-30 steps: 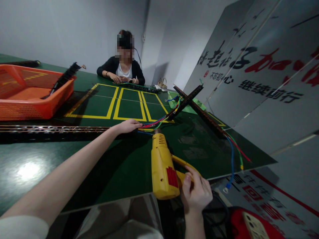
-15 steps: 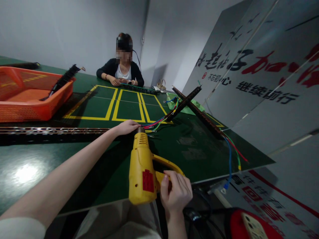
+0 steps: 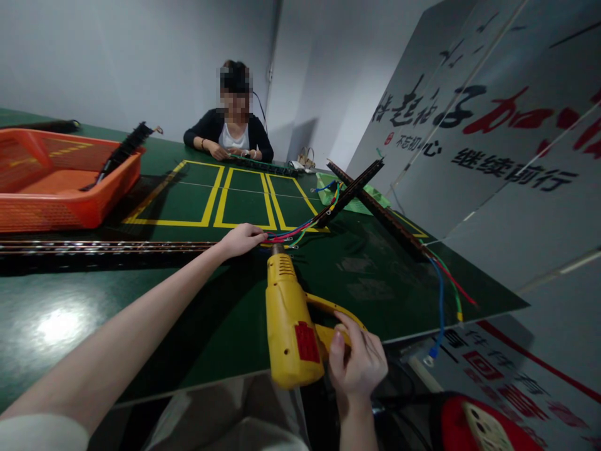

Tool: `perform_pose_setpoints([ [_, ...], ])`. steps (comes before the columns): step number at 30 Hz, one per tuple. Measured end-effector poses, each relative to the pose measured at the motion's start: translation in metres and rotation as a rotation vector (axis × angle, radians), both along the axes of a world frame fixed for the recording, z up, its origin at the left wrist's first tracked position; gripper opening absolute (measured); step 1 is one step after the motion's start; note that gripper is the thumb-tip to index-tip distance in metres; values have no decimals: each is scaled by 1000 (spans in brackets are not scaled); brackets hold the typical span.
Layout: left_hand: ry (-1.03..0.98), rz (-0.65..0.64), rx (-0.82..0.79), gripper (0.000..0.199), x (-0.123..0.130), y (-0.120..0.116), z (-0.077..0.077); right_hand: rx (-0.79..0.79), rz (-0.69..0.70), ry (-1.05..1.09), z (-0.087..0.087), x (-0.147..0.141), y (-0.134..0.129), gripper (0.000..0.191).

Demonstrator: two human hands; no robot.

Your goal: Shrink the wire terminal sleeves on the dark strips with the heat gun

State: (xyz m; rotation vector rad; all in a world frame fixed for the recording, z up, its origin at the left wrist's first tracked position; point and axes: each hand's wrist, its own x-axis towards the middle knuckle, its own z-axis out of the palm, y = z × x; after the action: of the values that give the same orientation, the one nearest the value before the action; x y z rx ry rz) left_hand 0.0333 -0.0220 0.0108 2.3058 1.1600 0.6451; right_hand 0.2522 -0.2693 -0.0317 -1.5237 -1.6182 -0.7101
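A yellow heat gun (image 3: 287, 326) with a red patch on its side is held by the handle in my right hand (image 3: 361, 357). Its nozzle (image 3: 278, 249) points away from me, close to the coloured wires (image 3: 293, 235). My left hand (image 3: 243, 240) is closed on those wires at the end of a long dark strip (image 3: 117, 254), its fingertips pinched together. Red, blue and green wires with metal ring ends run out to the right of my fingers. What lies under my palm is hidden.
An orange basket (image 3: 70, 207) with a black strip (image 3: 123, 153) stands at left. Two dark strips (image 3: 394, 222) cross on a green tray (image 3: 370, 197) at right, wires hanging over the table edge. Across the table (image 3: 197, 338), a co-worker (image 3: 230, 134) handles another strip (image 3: 267, 166).
My right hand and the heat gun have shifted right, the nozzle moving slightly along the wires. My left hand stays on the wires. The view has turned a little.
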Motion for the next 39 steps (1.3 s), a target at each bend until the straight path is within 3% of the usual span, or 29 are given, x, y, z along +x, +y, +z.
perform_pose_setpoints([
  [4,36,47,28,46,1,-2,0,27,-41,-24,3,15,0,24],
  [16,-84,-49,-36,41,2,-1,3,-14,-32,-38,2,20,-1,25],
  [31,-108,-27,-62,42,1,2,1,-19,43,58,-2,-35,3,22],
  [39,-114,-28,-65,45,-1,3,-3,-23,27,24,-1,-12,1,24],
])
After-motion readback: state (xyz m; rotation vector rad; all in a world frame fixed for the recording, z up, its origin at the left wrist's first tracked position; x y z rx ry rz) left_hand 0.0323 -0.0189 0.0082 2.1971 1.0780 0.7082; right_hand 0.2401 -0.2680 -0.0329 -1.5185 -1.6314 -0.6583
